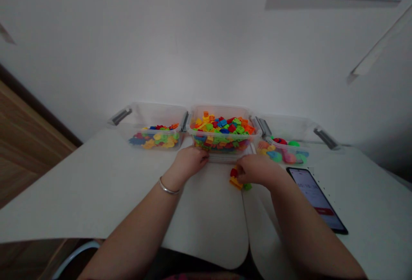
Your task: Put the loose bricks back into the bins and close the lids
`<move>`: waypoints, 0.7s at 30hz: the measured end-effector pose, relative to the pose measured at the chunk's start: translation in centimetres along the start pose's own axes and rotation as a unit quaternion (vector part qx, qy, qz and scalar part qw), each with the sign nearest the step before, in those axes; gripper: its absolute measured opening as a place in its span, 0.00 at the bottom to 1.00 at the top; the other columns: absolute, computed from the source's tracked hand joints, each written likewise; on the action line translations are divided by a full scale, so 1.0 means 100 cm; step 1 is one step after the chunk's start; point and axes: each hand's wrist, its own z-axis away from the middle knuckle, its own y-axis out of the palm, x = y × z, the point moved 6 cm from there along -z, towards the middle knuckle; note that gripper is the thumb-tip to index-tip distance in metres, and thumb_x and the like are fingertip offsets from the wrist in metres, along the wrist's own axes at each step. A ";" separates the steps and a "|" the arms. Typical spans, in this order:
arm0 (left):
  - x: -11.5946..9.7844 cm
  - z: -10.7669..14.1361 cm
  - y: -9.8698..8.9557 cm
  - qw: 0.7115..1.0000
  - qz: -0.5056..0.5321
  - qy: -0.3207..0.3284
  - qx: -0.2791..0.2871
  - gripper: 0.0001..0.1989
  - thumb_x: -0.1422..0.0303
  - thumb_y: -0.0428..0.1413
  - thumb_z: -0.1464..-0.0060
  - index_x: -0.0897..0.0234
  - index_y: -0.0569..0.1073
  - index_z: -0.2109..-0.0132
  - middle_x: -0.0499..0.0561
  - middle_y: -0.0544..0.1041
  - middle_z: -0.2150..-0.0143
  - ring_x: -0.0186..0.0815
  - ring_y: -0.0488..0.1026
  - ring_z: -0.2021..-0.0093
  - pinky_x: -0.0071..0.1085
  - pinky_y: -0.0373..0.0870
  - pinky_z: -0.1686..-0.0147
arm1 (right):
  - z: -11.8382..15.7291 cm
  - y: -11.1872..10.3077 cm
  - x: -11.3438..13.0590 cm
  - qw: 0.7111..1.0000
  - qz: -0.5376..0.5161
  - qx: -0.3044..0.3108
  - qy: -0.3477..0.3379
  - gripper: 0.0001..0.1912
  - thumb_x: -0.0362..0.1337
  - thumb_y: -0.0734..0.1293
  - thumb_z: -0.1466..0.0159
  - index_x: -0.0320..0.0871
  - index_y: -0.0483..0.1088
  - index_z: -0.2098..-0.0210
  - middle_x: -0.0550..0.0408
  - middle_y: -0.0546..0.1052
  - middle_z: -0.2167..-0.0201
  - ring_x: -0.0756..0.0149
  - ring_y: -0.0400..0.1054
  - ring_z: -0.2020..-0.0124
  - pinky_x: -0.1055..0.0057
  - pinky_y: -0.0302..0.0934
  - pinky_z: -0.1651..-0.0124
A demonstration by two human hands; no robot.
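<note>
My left hand [190,162] rests at the front left corner of the middle clear bin [225,158], its fingers curled inward; whatever they may hold is hidden. Toy building bricks in many colours [228,126] fill that bin. On the white table in front of it, my right hand [259,170] is closed, thumb and fingers pinched on a small cluster of toy bricks. A red brick [233,172] and a yellow brick [236,182] show at the fingertips. A green brick [247,186] peeks out beneath the hand; whether it is joined to the others I cannot tell.
A clear bin of coloured pieces [156,138] stands on the left, another with round and mixed toys [286,153] on the right. A phone [317,198] lies lit beside my right forearm. A seam [246,215] runs through the table [206,224]; a wall [193,48] rises behind.
</note>
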 end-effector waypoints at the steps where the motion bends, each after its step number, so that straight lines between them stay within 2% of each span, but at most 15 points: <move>1: 0.000 0.000 0.000 1.000 0.001 -0.001 -0.002 0.12 0.68 0.53 0.39 0.60 0.82 0.56 0.56 0.82 0.58 0.41 0.78 0.54 0.33 0.73 0.56 | 0.000 0.002 0.002 1.000 0.001 0.010 -0.001 0.12 0.40 0.69 0.45 0.42 0.80 0.63 0.45 0.82 0.63 0.52 0.76 0.61 0.65 0.65 0.64; 4: 0.000 -0.001 0.001 1.000 0.005 0.000 -0.007 0.12 0.68 0.53 0.39 0.60 0.82 0.57 0.56 0.82 0.59 0.41 0.77 0.55 0.33 0.73 0.56 | -0.002 0.006 0.007 1.000 0.012 0.008 -0.005 0.14 0.41 0.69 0.45 0.42 0.80 0.62 0.45 0.82 0.63 0.52 0.77 0.62 0.66 0.65 0.65; 9: -0.001 -0.002 0.001 1.000 0.001 -0.002 -0.008 0.12 0.68 0.52 0.38 0.61 0.81 0.57 0.57 0.82 0.59 0.40 0.77 0.56 0.33 0.73 0.56 | -0.004 0.009 0.016 0.999 0.027 -0.004 -0.024 0.13 0.37 0.67 0.42 0.42 0.80 0.59 0.44 0.82 0.61 0.52 0.77 0.60 0.65 0.66 0.63; 15: -0.001 -0.002 0.002 1.000 0.003 0.006 -0.004 0.12 0.68 0.53 0.39 0.61 0.81 0.57 0.57 0.82 0.59 0.40 0.77 0.56 0.32 0.73 0.56 | -0.003 0.005 0.028 0.999 0.023 -0.016 -0.036 0.11 0.36 0.68 0.41 0.41 0.80 0.61 0.44 0.83 0.61 0.53 0.77 0.58 0.67 0.66 0.61; 18: -0.001 -0.002 0.001 1.000 0.001 0.003 -0.006 0.12 0.68 0.53 0.39 0.61 0.81 0.57 0.57 0.82 0.59 0.41 0.77 0.56 0.33 0.73 0.56 | -0.001 0.002 0.033 0.998 0.003 -0.020 -0.065 0.10 0.37 0.70 0.42 0.42 0.80 0.61 0.47 0.83 0.60 0.53 0.77 0.57 0.66 0.66 0.60; 21: -0.001 -0.002 0.001 1.000 -0.004 0.002 -0.003 0.12 0.68 0.52 0.39 0.61 0.81 0.58 0.57 0.82 0.59 0.42 0.78 0.56 0.34 0.73 0.57 | 0.004 -0.009 0.032 0.991 -0.045 -0.065 -0.111 0.09 0.36 0.70 0.41 0.45 0.80 0.61 0.51 0.82 0.60 0.57 0.76 0.58 0.68 0.65 0.60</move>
